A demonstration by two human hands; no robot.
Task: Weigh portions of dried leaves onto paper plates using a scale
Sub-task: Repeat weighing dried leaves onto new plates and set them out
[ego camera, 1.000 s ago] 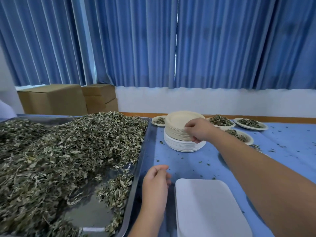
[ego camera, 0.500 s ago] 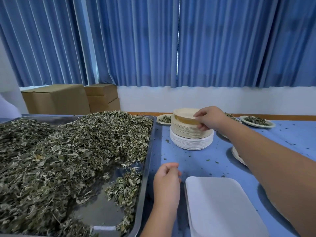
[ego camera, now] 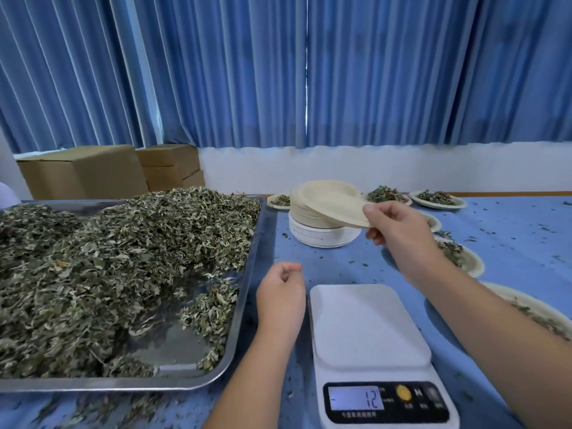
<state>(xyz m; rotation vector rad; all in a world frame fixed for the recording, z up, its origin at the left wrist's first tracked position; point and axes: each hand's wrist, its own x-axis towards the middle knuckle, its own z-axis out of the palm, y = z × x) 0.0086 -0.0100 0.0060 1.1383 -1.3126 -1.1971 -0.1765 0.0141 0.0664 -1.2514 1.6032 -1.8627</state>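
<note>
One paper plate (ego camera: 335,209) is pinched by its edge in the right hand (ego camera: 399,233), just right of the middle of the frame. The plate is held tilted over the stack of plates (ego camera: 325,235) on the blue table (ego camera: 510,243). The left hand (ego camera: 280,297) is seen lower down, between the metal tray (ego camera: 123,386) and the white scale (ego camera: 368,329). Its fingers are loosely curled and nothing is held. The dried leaves (ego camera: 108,258) are piled in the tray on the left. Filled plates (ego camera: 439,199) are set along the right side.
</note>
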